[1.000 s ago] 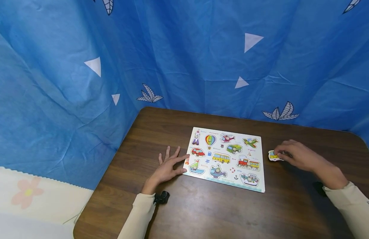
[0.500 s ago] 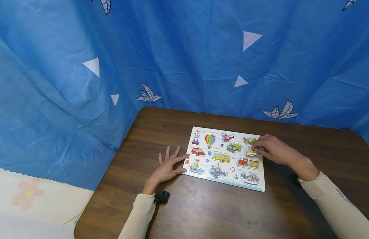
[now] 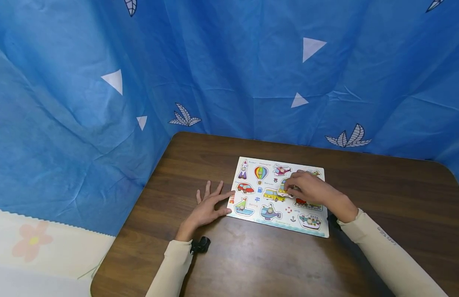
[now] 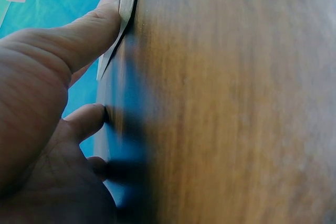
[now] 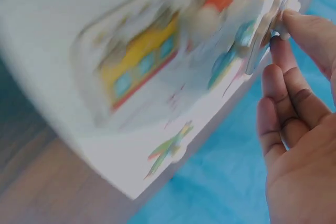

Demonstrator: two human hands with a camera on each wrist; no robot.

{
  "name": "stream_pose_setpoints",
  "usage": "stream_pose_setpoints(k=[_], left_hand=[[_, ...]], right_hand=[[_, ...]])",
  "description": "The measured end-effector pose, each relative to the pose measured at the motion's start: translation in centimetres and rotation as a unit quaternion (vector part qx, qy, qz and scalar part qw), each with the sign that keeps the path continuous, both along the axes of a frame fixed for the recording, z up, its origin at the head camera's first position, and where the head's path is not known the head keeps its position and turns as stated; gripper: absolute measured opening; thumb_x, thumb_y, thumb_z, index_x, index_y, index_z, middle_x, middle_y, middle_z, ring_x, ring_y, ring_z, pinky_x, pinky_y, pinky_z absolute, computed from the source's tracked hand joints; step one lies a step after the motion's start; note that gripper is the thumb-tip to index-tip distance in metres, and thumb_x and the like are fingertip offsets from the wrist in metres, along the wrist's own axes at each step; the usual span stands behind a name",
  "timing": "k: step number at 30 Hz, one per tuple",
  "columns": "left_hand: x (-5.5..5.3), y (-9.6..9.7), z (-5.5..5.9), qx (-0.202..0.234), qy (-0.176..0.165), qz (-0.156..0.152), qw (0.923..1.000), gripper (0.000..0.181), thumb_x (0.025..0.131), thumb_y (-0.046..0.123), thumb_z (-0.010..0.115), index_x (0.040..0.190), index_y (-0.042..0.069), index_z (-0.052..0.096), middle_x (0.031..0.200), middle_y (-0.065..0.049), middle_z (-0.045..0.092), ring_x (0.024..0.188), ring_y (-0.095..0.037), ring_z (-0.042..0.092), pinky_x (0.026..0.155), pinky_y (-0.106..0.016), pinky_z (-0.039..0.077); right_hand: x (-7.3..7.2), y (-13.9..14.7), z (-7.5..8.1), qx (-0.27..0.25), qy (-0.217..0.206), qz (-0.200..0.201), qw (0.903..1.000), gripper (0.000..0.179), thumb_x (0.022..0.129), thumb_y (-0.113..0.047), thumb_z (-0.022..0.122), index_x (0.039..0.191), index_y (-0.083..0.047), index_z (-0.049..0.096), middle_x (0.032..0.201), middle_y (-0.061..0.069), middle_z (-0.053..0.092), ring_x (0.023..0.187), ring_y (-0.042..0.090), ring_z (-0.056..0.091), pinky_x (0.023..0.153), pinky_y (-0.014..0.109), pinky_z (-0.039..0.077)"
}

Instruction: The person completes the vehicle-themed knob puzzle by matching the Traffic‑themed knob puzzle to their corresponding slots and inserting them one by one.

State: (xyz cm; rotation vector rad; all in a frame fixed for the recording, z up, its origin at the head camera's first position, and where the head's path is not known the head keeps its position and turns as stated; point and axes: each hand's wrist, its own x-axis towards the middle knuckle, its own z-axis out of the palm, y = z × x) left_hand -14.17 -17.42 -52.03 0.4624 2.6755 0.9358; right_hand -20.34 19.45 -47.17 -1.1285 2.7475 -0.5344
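A white knobbed vehicle puzzle board (image 3: 285, 225) lies on the brown table. The thumb and forefinger of my left hand (image 3: 206, 212) rest on its left edge, with the other fingers spread over the tabletop. Above the middle of the board, my right hand (image 3: 314, 190) pinches a yellow bus puzzle piece (image 3: 283, 189) between thumb and fingers. That piece overlaps the right end of the printed yellow bus (image 3: 272, 195). In the right wrist view the held piece is mostly edge-on beside my thumb. My right hand covers the truck and parts of the plane and train (image 5: 142, 66).
A rocket (image 3: 243, 170), balloon (image 3: 261, 173), red car (image 3: 245, 188), sailboat (image 3: 244, 207), submarine (image 3: 270, 211) and ship (image 3: 309, 221) show on the board. Blue curtains (image 3: 222, 62) hang behind and left of the table (image 3: 251, 264).
My right hand has carried the bus piece leftward, from the table right of the board, past its right edge, to above its middle. My left hand has stayed in place.
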Motion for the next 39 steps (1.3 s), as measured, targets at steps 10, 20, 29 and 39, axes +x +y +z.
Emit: stream_pose_setpoints(k=[10, 20, 29, 39], left_hand=[[0.0, 0.1, 0.1, 0.006, -0.003, -0.003, 1.0000, 0.061, 0.091, 0.038, 0.072, 0.148, 0.032, 0.051, 0.167, -0.011, 0.013, 0.152, -0.044, -0.017, 0.110, -0.074, -0.014], [0.0, 0.2, 0.0, 0.003, -0.005, -0.009, 0.9999, 0.061, 0.091, 0.038, 0.072, 0.148, 0.032, 0.051, 0.167, -0.011, 0.013, 0.152, -0.045, -0.016, 0.109, -0.074, -0.014], [0.0, 0.3, 0.0, 0.003, -0.005, -0.010, 0.9999, 0.061, 0.091, 0.038, 0.072, 0.148, 0.032, 0.051, 0.167, -0.011, 0.013, 0.152, -0.044, -0.016, 0.110, -0.074, -0.013], [0.1, 0.5, 0.4, -0.014, 0.009, -0.001, 0.9999, 0.059, 0.091, 0.038, 0.073, 0.146, 0.030, 0.053, 0.166, -0.013, 0.020, 0.153, -0.048, -0.006, 0.111, -0.076, -0.006]], right_hand=[[0.0, -3.1, -1.0, 0.001, 0.003, 0.026, 0.9997, 0.006, 0.090, -0.015, 0.076, 0.096, -0.017, 0.076, 0.091, -0.007, 0.069, 0.083, 0.010, 0.056, 0.079, 0.035, 0.052], [0.1, -4.1, -1.4, 0.007, -0.002, 0.030, 0.9995, 0.005, 0.090, -0.013, 0.075, 0.093, -0.017, 0.075, 0.085, -0.008, 0.067, 0.076, 0.008, 0.051, 0.073, 0.029, 0.049], [0.3, -4.2, -2.0, 0.018, -0.011, 0.017, 0.9996, 0.003, 0.093, -0.018, 0.072, 0.094, -0.015, 0.073, 0.086, -0.008, 0.064, 0.075, 0.007, 0.050, 0.074, 0.030, 0.047], [1.4, -2.9, -1.3, 0.002, -0.002, -0.052, 0.9987, 0.027, 0.096, -0.024, 0.068, 0.119, -0.010, 0.071, 0.120, 0.009, 0.070, 0.117, 0.030, 0.063, 0.101, 0.052, 0.049]])
